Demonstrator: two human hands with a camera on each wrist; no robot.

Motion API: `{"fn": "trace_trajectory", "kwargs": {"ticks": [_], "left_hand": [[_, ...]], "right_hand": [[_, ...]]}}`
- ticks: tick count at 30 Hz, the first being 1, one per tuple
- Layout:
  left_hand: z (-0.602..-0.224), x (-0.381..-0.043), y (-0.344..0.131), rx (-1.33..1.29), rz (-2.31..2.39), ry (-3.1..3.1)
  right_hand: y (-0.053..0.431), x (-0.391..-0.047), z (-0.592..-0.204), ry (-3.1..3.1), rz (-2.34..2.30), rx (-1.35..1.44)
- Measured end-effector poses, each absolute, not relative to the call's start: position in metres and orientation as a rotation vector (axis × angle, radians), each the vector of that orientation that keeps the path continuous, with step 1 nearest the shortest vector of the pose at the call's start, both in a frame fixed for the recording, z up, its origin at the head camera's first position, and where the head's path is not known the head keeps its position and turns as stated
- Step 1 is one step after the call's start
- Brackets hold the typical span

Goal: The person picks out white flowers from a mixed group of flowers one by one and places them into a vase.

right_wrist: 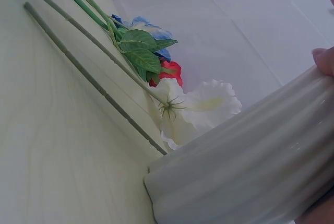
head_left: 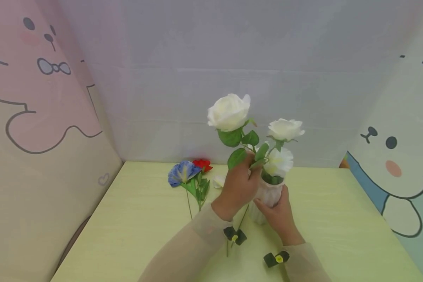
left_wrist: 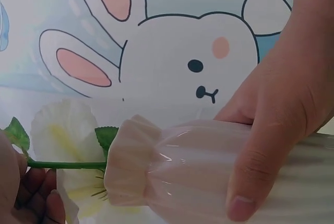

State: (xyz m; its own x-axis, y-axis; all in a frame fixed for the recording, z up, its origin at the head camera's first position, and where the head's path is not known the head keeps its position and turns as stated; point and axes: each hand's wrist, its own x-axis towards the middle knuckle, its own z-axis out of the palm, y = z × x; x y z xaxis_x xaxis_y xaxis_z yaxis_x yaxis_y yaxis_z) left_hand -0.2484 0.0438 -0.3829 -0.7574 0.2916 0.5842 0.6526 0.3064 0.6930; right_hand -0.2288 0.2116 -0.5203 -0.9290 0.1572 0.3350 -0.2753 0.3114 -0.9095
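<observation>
A white ribbed vase (head_left: 269, 194) with a ruffled rim stands on the table, and my right hand (head_left: 280, 217) grips its side, thumb in front. Above the rim, my left hand (head_left: 240, 188) pinches a green stem (left_wrist: 68, 165) that runs into the mouth of the vase in the left wrist view. A large white rose (head_left: 229, 112) with green leaves rises above that hand. Another white rose (head_left: 285, 129) and a ruffled white flower (head_left: 279, 161) lean out of the vase on the right. The stem ends inside the vase are hidden.
Left of the vase lie a blue flower (head_left: 184, 173), a red flower (head_left: 203, 165) and a white flower (right_wrist: 195, 106), their stems pointing toward the table's front. A loose stem (right_wrist: 88, 75) lies beside the vase base. Cartoon-printed cloth walls surround the pale table (head_left: 127, 235).
</observation>
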Motion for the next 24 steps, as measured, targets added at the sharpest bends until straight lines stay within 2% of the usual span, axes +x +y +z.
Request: {"fn": "trace_trajectory", "kwargs": {"ticks": [5,12,24], "left_hand": [[-0.386,-0.252,0.046,-0.847,-1.449,-2.207],[-0.391,-0.257,0.048,-0.851,-1.435,-2.160],[-0.393,-0.256,0.051,-0.872,-1.330,-2.219]], "right_hand": [[0.208,-0.226,-0.514,-2.240,1.660,0.067],[0.198,-0.210,-0.483,-2.253,1.639,0.077],[0.199,-0.210,-0.484,-2.258,1.645,0.084]]}}
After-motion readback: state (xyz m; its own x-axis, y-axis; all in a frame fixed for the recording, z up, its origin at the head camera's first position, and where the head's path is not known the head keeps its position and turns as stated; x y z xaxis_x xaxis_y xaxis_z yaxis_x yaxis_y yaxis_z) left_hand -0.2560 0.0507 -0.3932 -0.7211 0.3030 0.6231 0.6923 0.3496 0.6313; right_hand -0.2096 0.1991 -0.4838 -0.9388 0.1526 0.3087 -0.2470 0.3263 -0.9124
